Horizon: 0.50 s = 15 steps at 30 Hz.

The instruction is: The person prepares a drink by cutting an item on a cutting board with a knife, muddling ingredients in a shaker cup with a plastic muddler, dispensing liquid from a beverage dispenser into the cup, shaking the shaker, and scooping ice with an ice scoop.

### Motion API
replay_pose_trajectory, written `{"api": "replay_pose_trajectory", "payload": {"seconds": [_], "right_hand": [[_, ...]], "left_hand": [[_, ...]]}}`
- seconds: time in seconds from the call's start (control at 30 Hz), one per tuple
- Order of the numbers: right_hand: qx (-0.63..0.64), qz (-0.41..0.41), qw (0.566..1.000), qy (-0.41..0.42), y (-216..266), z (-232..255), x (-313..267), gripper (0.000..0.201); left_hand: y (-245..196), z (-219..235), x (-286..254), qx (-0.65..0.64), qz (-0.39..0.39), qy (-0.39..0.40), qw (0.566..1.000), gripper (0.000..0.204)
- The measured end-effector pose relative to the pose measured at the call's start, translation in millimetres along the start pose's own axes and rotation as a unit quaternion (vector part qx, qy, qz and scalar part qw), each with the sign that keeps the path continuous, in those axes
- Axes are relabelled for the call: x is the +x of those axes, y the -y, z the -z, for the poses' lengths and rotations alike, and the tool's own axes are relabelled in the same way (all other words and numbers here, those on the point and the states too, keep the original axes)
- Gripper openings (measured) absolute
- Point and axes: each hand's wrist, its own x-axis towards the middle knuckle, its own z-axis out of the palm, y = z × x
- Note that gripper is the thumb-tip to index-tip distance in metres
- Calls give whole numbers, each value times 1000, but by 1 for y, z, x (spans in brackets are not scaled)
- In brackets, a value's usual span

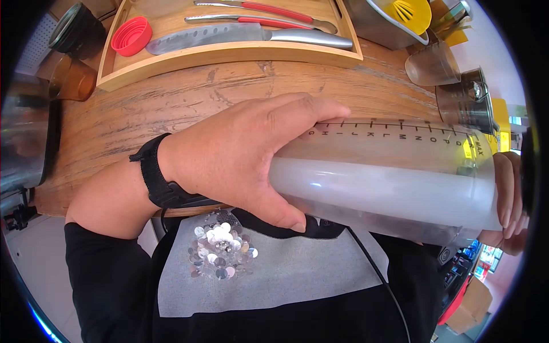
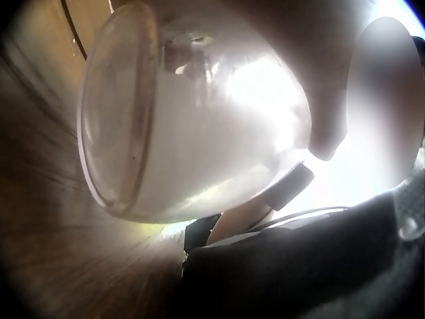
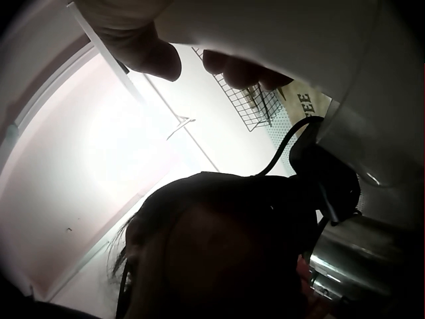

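Note:
A clear cylindrical plastic container (image 1: 389,186) lies on its side in the air between both hands, above the lap. Black letters and a MAX mark run along its upper side, and a milky white band fills its lower part. My left hand (image 1: 234,154) grips its left end, thumb below and fingers over the top. At the MAX end, my right hand (image 1: 508,200) holds it with bent fingers, partly cut off by the frame edge. The left wrist view shows the container's rounded, rimmed end (image 2: 133,113) close up. In the right wrist view, fingertips (image 3: 236,72) curl along the whitish wall.
Beyond the hands, a wooden tray (image 1: 229,55) holds a knife (image 1: 251,37), red-handled tools (image 1: 274,22) and a red ribbed cap (image 1: 131,36). Brown and clear cups stand on both sides. A black cable (image 1: 372,263) crosses the sequined clothing.

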Motion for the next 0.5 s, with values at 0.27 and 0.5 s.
{"api": "replay_pose_trajectory", "payload": {"seconds": [0.27, 0.5], "right_hand": [[-12, 30, 999, -1, 0, 0, 1, 27], [-23, 59, 998, -1, 0, -1, 2, 26]], "left_hand": [[0, 0, 0, -4, -1, 3, 1000, 106], [3, -1, 0, -4, -3, -6, 1000, 106]]}}
